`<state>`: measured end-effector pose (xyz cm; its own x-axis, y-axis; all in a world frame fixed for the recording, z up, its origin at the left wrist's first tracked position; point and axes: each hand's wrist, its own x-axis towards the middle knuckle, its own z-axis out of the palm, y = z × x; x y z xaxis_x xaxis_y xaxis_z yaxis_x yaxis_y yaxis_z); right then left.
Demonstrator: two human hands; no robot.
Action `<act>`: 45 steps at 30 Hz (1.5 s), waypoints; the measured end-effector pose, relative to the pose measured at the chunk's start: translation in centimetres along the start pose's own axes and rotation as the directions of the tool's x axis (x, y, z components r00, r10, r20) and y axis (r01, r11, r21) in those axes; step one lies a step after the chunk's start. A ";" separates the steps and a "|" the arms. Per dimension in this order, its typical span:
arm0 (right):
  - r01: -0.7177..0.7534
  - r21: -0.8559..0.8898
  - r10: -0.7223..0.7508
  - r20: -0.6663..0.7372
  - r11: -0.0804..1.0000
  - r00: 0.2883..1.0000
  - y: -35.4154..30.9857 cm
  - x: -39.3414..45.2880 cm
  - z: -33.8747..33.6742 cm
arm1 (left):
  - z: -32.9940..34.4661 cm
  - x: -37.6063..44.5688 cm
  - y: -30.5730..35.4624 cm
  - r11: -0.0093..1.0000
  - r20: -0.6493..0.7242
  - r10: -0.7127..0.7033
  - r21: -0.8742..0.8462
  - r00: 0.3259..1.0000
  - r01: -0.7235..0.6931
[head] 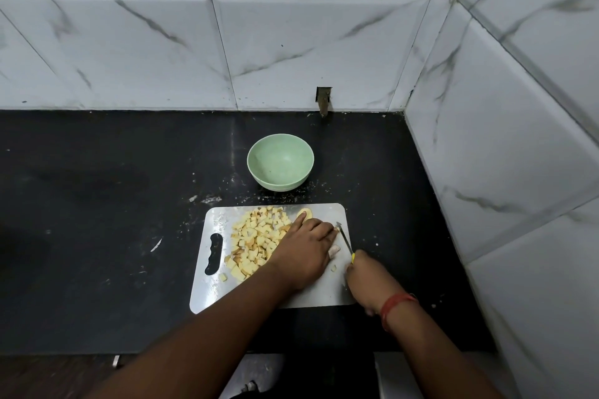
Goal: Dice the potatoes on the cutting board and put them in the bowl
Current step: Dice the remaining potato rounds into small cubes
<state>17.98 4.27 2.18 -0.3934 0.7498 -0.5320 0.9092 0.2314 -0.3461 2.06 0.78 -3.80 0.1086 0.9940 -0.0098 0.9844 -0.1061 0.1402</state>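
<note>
Potatoes [256,241]: mostly diced, heaped on the cutting board [327,285]; bowl [280,165] beyond holds none.
Your left hand [306,248] presses down the last firm, slippery piece; your right hand [368,278] has its grip clenched on the knife [344,240]. Scoop the light cubes from beneath.

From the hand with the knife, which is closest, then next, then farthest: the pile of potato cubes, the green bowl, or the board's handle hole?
From the right hand, in the head view:
1. Pile of potato cubes, on the board, left of the hand.
2. Handle hole, at the board's left end.
3. Green bowl, on the counter beyond the board.
</note>
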 end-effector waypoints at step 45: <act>-0.140 0.075 0.133 0.100 0.987 0.986 -0.4 0.9 0.9 | -0.2 -1.0 0.3 0.999 0.031 -0.047 -0.011 0.998 0.047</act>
<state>17.15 4.30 1.09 -0.2810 0.7077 -0.6482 0.9427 0.0770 -0.3246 2.24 -0.29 -3.56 0.0668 0.9967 -0.0467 0.9869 -0.0591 0.1503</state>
